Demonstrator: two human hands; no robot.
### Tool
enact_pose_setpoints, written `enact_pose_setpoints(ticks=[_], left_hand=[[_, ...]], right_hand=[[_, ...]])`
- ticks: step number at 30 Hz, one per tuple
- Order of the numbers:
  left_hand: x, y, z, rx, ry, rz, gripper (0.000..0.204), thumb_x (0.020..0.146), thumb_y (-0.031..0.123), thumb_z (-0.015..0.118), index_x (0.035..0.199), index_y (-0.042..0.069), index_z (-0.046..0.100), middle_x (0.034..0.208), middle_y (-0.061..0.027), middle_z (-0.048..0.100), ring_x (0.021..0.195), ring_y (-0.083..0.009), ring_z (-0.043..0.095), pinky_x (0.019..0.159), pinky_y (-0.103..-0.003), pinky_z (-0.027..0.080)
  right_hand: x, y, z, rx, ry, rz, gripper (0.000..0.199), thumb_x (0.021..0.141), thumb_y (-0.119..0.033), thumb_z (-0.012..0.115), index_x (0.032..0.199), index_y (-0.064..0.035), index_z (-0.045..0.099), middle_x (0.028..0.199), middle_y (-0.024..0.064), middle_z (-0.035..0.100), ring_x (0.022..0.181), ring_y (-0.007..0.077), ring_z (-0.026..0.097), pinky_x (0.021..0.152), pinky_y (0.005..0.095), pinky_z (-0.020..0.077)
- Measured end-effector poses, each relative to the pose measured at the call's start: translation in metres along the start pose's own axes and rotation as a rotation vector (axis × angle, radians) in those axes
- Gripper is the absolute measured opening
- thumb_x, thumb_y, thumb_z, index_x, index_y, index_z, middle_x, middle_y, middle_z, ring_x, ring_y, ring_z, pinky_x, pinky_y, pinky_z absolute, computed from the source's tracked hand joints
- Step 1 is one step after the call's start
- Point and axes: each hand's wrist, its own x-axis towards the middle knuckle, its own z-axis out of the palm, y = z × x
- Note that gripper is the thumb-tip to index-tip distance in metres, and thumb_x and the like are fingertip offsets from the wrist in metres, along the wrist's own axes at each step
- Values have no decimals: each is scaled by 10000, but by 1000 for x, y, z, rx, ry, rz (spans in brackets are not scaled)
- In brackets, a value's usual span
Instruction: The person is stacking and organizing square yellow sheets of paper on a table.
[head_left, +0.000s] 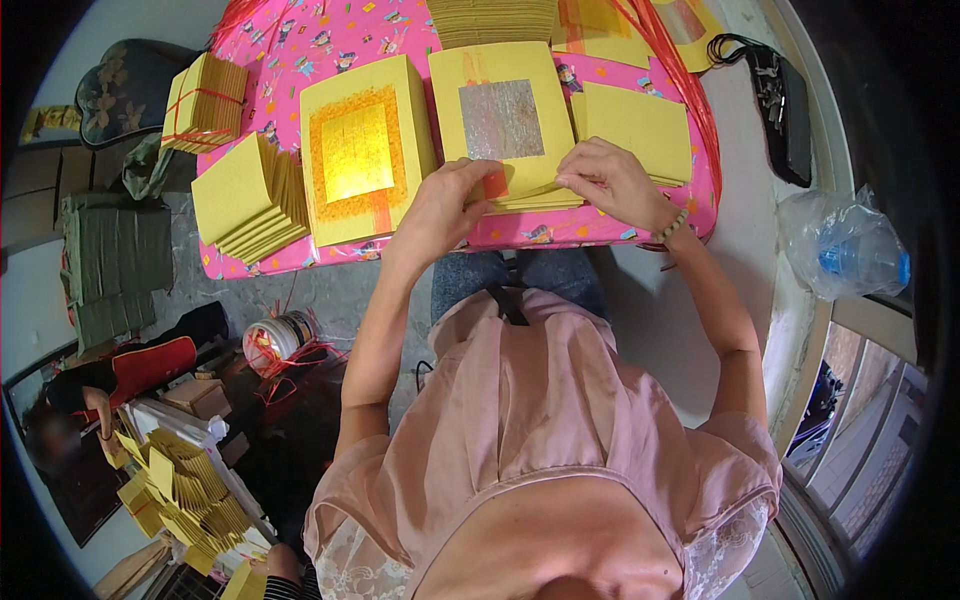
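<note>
In front of me lies a stack of yellow paper sheets (448,90), its top sheet bearing a silver square and an orange-red stripe. My left hand (440,205) is curled at the stack's near left corner, thumb and fingers closed on the sheets' edge. At the near right corner my right hand (612,185) pinches the edge of the upper sheets, which lift slightly; how many is hidden. A bracelet circles my right wrist. To the left stands a thick yellow paper stack (358,155) with a gold square framed in orange. Plain yellow sheets (640,130) lie right of my stack.
Fanned yellow bundles (255,200) and a red-tied bundle (205,105) sit at the table's left. Red plastic strands (695,110) hang along the pink tablecloth's right side. Beyond are a black pouch with keys (785,110) and a bagged bottle (850,255). Another person handles yellow paper lower left.
</note>
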Motion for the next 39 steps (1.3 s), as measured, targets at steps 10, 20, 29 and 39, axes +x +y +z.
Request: enact_pose_setpoints(ticks=[10, 20, 29, 39], left_hand=[[3, 0, -5, -84, 9, -20, 425, 756, 1, 721, 1172, -10, 632, 1053, -201, 661, 1006, -379, 628, 890, -420, 498], [4, -4, -5, -105, -2, 1, 415, 766, -8, 724, 1171, -10, 636, 1073, -199, 668, 1019, -370, 640, 889, -411, 502], [3, 1, -3, -53, 43, 57, 216, 864, 22, 627, 1072, -25, 663, 971, -219, 660, 932, -401, 634, 835, -435, 506], [7, 9, -5, 70, 18, 35, 279, 906, 18, 575, 1179, -12, 626, 1083, -227, 647, 1037, -407, 617, 895, -428, 504]], right_hand=[[4, 5, -3, 71, -38, 38, 148, 916, -129, 667, 898, 16, 696, 887, 100, 665, 844, 244, 620, 752, 347, 501], [4, 6, -2, 162, -47, 100, 151, 920, -122, 662, 893, 23, 693, 875, 96, 658, 830, 217, 616, 721, 320, 501], [3, -12, -6, 10, -14, -6, 189, 881, -164, 697, 995, -13, 681, 965, 103, 646, 900, 262, 622, 775, 365, 504], [23, -25, -6, -296, 50, -109, 169, 910, -157, 641, 1031, -44, 681, 883, 103, 654, 819, 294, 642, 743, 389, 503]])
